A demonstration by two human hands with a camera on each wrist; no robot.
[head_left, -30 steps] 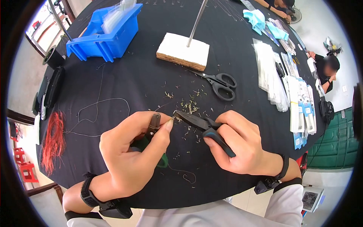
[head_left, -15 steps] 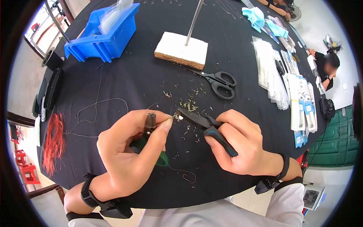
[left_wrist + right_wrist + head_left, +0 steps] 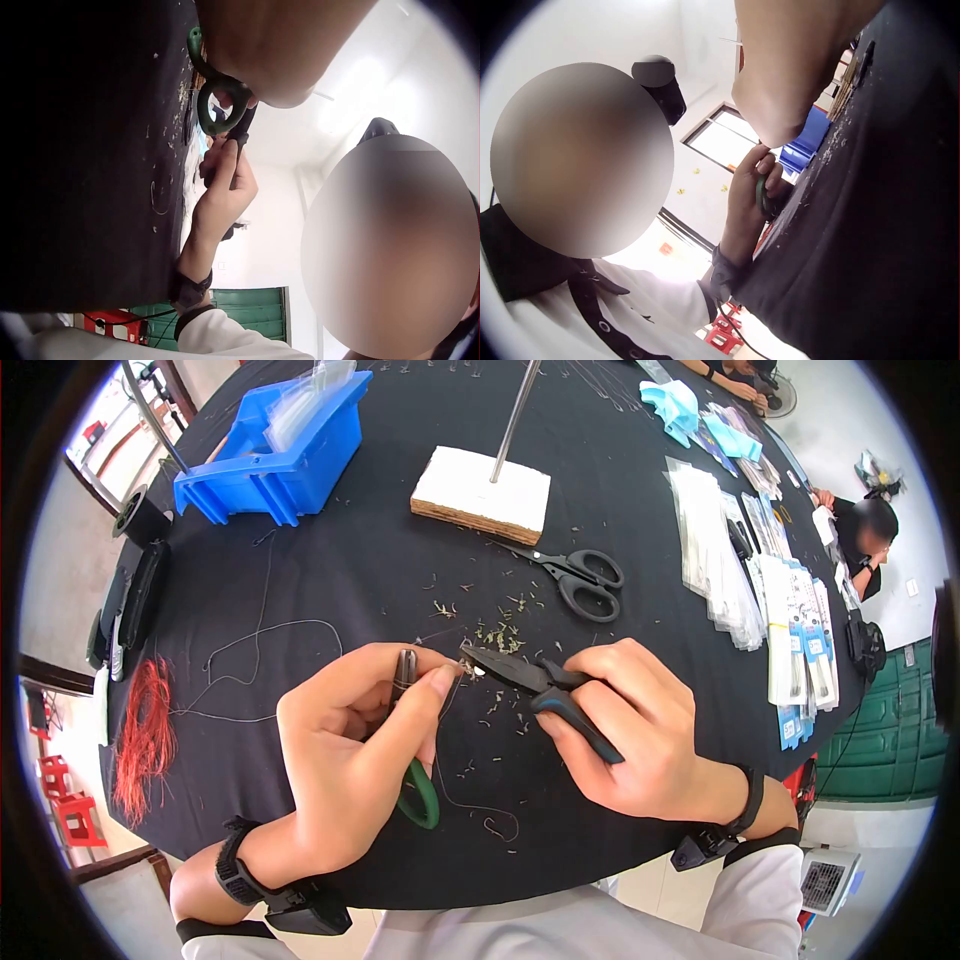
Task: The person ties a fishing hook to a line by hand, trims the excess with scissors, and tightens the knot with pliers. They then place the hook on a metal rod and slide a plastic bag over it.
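Note:
In the head view the left hand [image 3: 360,755] pinches a tiny piece with thin thread between thumb and forefinger, and its palm holds green-handled scissors [image 3: 419,796] whose metal end sticks up past the forefinger. Facing it, the right hand [image 3: 640,735] grips black pliers [image 3: 512,670], their tip at the left fingertips. The green handle loops [image 3: 223,107] show under the left hand in the left wrist view. What exactly the pliers' tip touches is too small to tell.
Black scissors [image 3: 580,580] lie beyond the pliers, near a white block [image 3: 482,490] holding a metal rod. Greenish clippings [image 3: 500,637] are scattered there. A blue bin [image 3: 285,478] stands back left, red threads [image 3: 143,740] lie left, and packets [image 3: 795,630] lie right.
The left hand has turned slightly, and the green handle has swung down into fuller view below it. The right hand has shifted slightly, bringing the pliers' tip closer to the left fingertips than half a second ago.

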